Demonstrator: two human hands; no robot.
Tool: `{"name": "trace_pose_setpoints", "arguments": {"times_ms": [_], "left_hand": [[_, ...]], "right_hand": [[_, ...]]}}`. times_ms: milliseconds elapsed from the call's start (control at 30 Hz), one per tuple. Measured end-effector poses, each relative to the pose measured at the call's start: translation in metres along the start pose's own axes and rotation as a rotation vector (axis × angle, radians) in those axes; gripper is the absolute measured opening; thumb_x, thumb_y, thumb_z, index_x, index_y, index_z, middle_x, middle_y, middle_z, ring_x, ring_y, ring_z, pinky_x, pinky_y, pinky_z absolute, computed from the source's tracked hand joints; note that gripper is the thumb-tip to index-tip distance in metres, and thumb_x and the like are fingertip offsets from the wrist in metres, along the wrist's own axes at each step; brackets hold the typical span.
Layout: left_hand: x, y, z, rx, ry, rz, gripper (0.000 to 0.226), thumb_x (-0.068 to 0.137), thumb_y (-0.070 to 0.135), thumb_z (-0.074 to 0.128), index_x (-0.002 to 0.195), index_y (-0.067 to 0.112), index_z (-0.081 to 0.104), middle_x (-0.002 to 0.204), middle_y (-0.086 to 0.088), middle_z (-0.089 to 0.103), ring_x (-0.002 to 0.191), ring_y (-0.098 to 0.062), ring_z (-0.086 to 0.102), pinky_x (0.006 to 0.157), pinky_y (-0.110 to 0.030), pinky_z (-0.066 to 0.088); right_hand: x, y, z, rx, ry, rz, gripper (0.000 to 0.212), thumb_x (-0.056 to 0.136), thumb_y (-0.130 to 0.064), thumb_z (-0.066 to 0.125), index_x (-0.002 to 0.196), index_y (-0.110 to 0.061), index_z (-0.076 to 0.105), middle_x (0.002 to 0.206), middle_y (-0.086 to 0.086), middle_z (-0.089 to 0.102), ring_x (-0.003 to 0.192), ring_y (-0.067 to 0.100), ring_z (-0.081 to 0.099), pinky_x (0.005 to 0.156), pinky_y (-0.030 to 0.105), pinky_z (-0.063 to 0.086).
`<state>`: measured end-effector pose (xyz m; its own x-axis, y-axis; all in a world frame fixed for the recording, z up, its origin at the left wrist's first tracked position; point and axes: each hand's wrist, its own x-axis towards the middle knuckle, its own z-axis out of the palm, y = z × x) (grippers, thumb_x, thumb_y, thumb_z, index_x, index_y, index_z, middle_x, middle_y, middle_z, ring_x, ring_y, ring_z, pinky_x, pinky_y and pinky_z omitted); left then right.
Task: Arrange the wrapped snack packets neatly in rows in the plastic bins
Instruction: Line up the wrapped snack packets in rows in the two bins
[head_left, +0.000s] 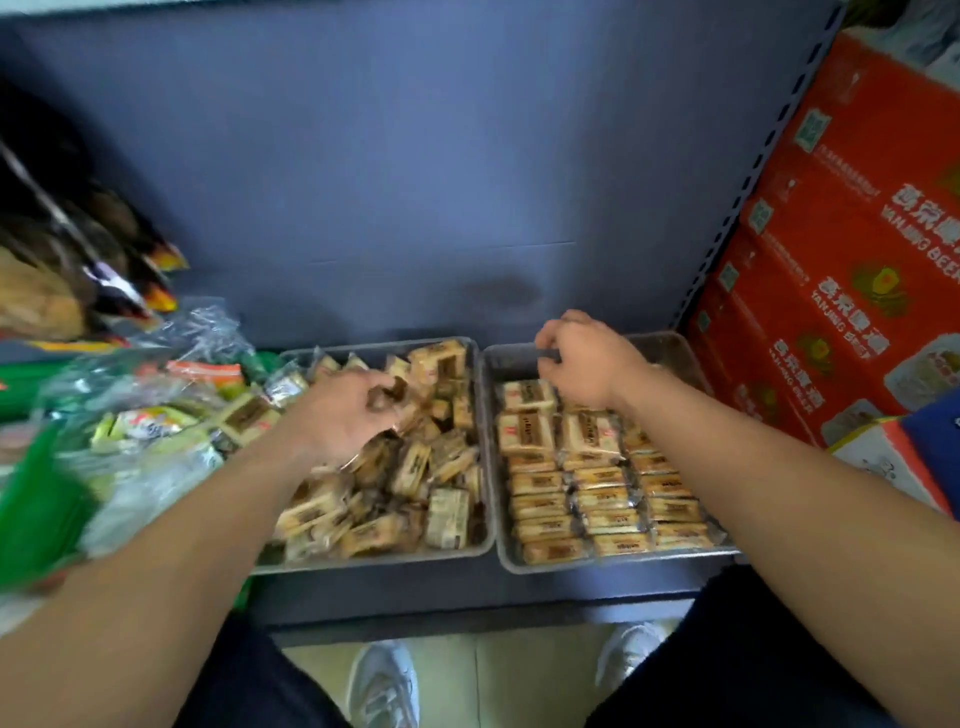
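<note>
Two clear plastic bins sit side by side on a low shelf. The left bin (379, 555) holds a jumbled heap of wrapped snack packets (415, 467). In the right bin (597, 560) the packets (602, 504) lie in neat rows, with bare floor at its far end. My left hand (340, 410) reaches into the heap, its fingers curled around a packet (387, 397). My right hand (584, 358) hovers over the far end of the right bin, fingers bent; whether it holds anything is hidden.
Loose bags of other snacks (150, 415) pile up to the left of the bins. Stacked red beer cartons (841, 249) stand close on the right. A dark blue back panel (415, 182) closes the shelf behind. My shoes (384, 686) show below the shelf edge.
</note>
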<state>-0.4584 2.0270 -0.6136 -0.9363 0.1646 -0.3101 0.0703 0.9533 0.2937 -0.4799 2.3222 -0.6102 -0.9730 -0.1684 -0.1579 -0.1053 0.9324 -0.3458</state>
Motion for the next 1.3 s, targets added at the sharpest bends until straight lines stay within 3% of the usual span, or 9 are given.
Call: {"name": "trace_pose_setpoints", "arguments": {"times_ms": [267,433,600,700,800,933,1033,1133,1300], "left_hand": [[-0.014,-0.054,0.015,0.160,-0.005,0.029,0.042,0.094,0.052,0.061,0.135,0.040,0.057,0.156,0.007,0.044,0.141,-0.021,0.043,0.118,-0.045,0.032],[0.003,-0.051,0.025,0.271,-0.080,0.085,0.049,0.094,0.055,0.061,0.140,0.041,0.051,0.156,0.002,0.043,0.146,-0.024,0.035,0.122,-0.051,0.014],[0.018,-0.042,0.038,0.316,-0.167,0.122,0.071,0.088,0.061,0.065,0.150,0.042,0.037,0.159,-0.001,0.041,0.149,-0.027,0.030,0.124,-0.050,0.006],[0.024,-0.032,0.049,0.403,-0.227,0.182,0.079,0.085,0.067,0.064,0.152,0.050,0.026,0.161,0.006,0.036,0.151,-0.024,0.028,0.123,-0.056,-0.001],[0.025,-0.027,0.053,0.463,-0.291,0.208,0.064,0.086,0.061,0.066,0.143,0.053,0.039,0.155,0.014,0.043,0.150,-0.019,0.030,0.119,-0.060,-0.006],[0.023,-0.028,0.048,0.449,-0.277,0.207,0.022,0.086,0.048,0.073,0.106,0.042,0.065,0.145,0.023,0.050,0.145,-0.013,0.034,0.119,-0.058,-0.009],[0.023,-0.030,0.051,0.430,-0.263,0.179,0.044,0.088,0.047,0.071,0.126,0.045,0.050,0.149,0.019,0.048,0.146,-0.013,0.033,0.122,-0.056,-0.009],[0.024,-0.029,0.054,0.445,-0.292,0.188,0.075,0.087,0.055,0.067,0.151,0.048,0.027,0.140,0.026,0.055,0.145,-0.011,0.035,0.122,-0.059,-0.007],[0.033,-0.024,0.059,0.438,-0.231,0.160,0.051,0.084,0.065,0.064,0.132,0.052,0.050,0.134,0.023,0.057,0.138,-0.015,0.044,0.120,-0.059,-0.002]], "right_hand": [[0.032,-0.069,0.084,-0.210,-0.254,-0.271,0.046,0.095,-0.050,0.058,0.134,-0.026,0.059,0.132,0.000,0.059,0.124,0.026,0.054,0.105,0.045,0.042],[0.037,-0.077,0.125,-0.468,-0.407,-0.376,0.056,0.097,-0.065,0.038,0.142,-0.034,0.051,0.138,-0.007,0.060,0.139,0.020,0.044,0.120,0.055,-0.011],[0.037,-0.072,0.112,-0.363,-0.555,-0.419,0.078,0.081,-0.084,0.047,0.143,-0.036,0.050,0.140,-0.007,0.056,0.141,0.018,0.040,0.119,0.053,-0.017],[0.035,-0.063,0.106,-0.241,-0.596,-0.433,0.053,0.081,-0.077,0.057,0.117,-0.039,0.060,0.115,-0.016,0.059,0.126,0.013,0.049,0.121,0.048,-0.014],[0.030,-0.057,0.107,-0.213,-0.561,-0.436,0.029,0.084,-0.063,0.067,0.095,-0.036,0.061,0.102,-0.019,0.061,0.116,0.008,0.053,0.123,0.045,-0.014],[0.025,-0.059,0.109,-0.189,-0.549,-0.435,0.026,0.088,-0.053,0.070,0.103,-0.034,0.062,0.090,-0.018,0.068,0.108,0.006,0.058,0.123,0.047,-0.014],[0.026,-0.063,0.104,-0.219,-0.563,-0.431,0.056,0.086,-0.063,0.066,0.134,-0.036,0.053,0.093,-0.018,0.070,0.120,0.008,0.055,0.120,0.047,-0.012],[0.024,-0.066,0.106,-0.228,-0.606,-0.447,0.050,0.085,-0.069,0.062,0.125,-0.039,0.060,0.104,-0.021,0.068,0.125,0.010,0.052,0.118,0.050,-0.019],[0.017,-0.067,0.107,-0.115,-0.599,-0.410,0.032,0.084,-0.054,0.074,0.105,-0.036,0.058,0.095,-0.020,0.060,0.107,0.008,0.053,0.120,0.044,-0.019]]}}
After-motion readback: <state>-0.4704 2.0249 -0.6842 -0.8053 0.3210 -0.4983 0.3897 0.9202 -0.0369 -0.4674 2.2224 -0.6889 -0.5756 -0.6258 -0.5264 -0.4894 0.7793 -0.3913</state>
